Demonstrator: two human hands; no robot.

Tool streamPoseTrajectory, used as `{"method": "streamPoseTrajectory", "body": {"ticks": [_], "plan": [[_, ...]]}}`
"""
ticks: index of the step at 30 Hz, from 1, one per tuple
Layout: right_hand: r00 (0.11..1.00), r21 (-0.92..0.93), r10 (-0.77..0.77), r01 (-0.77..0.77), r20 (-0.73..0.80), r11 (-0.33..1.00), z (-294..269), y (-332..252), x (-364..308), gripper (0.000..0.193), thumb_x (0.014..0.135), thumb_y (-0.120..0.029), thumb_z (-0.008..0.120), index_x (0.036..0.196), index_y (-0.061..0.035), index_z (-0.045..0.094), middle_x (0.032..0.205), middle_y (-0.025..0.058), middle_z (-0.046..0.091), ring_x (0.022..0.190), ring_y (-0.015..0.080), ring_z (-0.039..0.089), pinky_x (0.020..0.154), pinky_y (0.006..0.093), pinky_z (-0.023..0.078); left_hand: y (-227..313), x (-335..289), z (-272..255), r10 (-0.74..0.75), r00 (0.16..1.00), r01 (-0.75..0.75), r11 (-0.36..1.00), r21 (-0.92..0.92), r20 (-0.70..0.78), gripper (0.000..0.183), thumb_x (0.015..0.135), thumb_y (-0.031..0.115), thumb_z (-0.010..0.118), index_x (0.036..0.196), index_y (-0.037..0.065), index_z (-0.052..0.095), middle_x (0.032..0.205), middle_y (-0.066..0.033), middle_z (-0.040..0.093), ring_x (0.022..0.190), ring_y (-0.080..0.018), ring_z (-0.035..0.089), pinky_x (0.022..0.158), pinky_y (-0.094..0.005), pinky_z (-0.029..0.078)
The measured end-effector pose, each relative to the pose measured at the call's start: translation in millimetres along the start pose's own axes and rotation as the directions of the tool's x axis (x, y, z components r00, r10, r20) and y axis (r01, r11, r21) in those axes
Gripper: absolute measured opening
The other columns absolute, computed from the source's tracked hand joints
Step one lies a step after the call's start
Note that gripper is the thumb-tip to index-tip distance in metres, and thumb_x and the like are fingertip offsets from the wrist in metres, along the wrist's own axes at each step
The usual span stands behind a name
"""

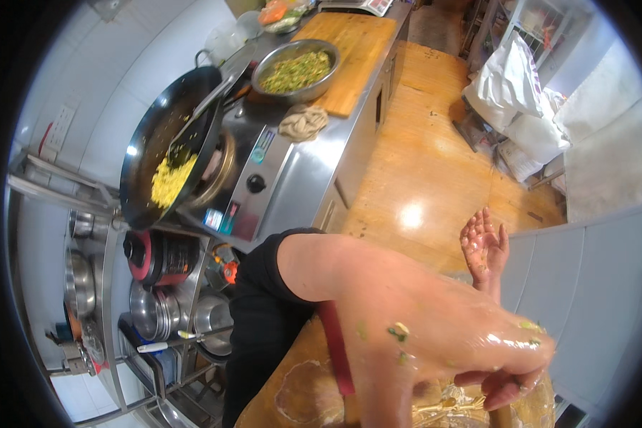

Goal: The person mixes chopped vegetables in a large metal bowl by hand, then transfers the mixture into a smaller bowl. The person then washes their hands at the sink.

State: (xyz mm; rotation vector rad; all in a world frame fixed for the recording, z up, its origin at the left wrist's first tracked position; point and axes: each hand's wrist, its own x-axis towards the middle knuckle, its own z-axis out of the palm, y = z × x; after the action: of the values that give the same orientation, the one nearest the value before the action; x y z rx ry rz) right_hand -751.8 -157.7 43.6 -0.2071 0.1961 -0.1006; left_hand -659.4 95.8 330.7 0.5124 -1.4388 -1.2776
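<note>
My left hand (471,335) fills the lower right, close up, its back wet and shiny with bits of chopped green on it. Its fingers are bent under, and what lies inside them is hidden. My right hand (483,250) stands beyond it, palm toward me, fingers apart and nothing in them; small food specks stick to the palm. Its forearm passes behind my left hand. At the upper left, a dark wok (141,153) on the stove holds yellow scrambled egg (172,180) and a long-handled metal ladle (205,101). Neither hand touches these.
A steel bowl (322,89) of chopped green-yellow filling stands by a wooden board (364,43); a crumpled cloth (303,123) lies nearby. Below left, a rack holds a red-and-black cooker (171,257) and metal basins (153,308). White sacks (506,78) stand across the wooden floor (414,171).
</note>
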Motion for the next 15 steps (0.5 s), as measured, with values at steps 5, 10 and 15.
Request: {"method": "streamPoseTrajectory", "body": {"ticks": [5,10,15], "plan": [[0.999,-0.009,-0.028,0.029,0.034,1.000,19,-60,76,0.043,0.093,-0.032,0.053,0.125,-0.0042,0.052,0.116,0.0135,0.061,0.108,0.0267,0.055,0.097,0.0393,0.042,-46,-47,-112,-0.007,0.643,0.025,1.000,0.012,-0.766,0.043,0.068,0.012,0.074,0.106,0.004,0.055,0.095,-0.0024,0.055,0.089,-0.0106,0.051,0.078,-0.0250,0.041],[0.999,0.022,0.039,-0.038,-0.032,0.999,9,-66,149,0.040,0.091,-0.030,0.053,0.121,-0.0032,0.054,0.110,0.0137,0.063,0.102,0.0272,0.058,0.089,0.0389,0.047,-112,-224,-257,0.034,-0.586,0.069,0.998,-0.008,-0.810,0.042,0.082,0.014,0.060,0.122,0.004,0.054,0.081,0.0014,0.056,0.062,-0.0040,0.048,0.048,-0.0157,0.033],[0.995,0.018,0.100,-0.100,-0.012,0.995,15,-63,238,0.041,0.089,-0.031,0.057,0.120,-0.0034,0.054,0.109,0.0132,0.063,0.100,0.0273,0.059,0.086,0.0382,0.049,-127,-385,-337,0.266,-0.881,0.217,0.962,0.165,-0.391,0.050,0.082,0.012,0.062,0.127,-0.004,0.050,0.100,-0.0070,0.060,0.075,-0.0115,0.053,0.060,-0.0247,0.042]]}}
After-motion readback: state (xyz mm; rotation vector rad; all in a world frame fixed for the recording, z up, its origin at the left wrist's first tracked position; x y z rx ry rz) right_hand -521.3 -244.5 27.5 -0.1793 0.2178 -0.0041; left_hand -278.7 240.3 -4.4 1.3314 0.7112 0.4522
